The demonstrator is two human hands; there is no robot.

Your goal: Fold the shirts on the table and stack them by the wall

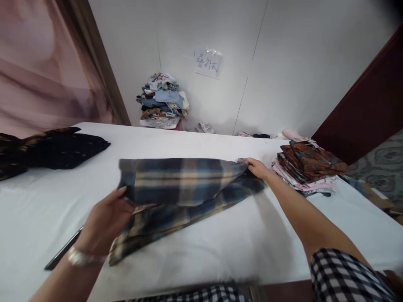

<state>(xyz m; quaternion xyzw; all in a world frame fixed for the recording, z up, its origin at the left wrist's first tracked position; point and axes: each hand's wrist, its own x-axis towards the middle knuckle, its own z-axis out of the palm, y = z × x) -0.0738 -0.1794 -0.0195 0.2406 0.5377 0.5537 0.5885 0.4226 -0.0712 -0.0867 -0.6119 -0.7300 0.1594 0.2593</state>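
Note:
A plaid shirt (pixel 179 180) in dark blue, tan and grey stretches between my two hands over the white-covered table. My left hand (pixel 110 216) pinches its left edge, thumb on top. At the opposite end, my right hand (pixel 256 167) grips the shirt's upper right corner, fingers closed on the cloth. The upper layer is drawn flat and level; a second layer slants below it, its lower left tip near my left wrist. Motion blurs part of the cloth.
Dark patterned clothing (pixel 63 149) lies at the table's left. A stack of folded shirts (pixel 310 165) sits at the right, and a tall clothes pile (pixel 163 100) stands by the wall. A thin black object (pixel 63 249) lies beside my left forearm. A handwritten sign (pixel 208 63) hangs on the wall.

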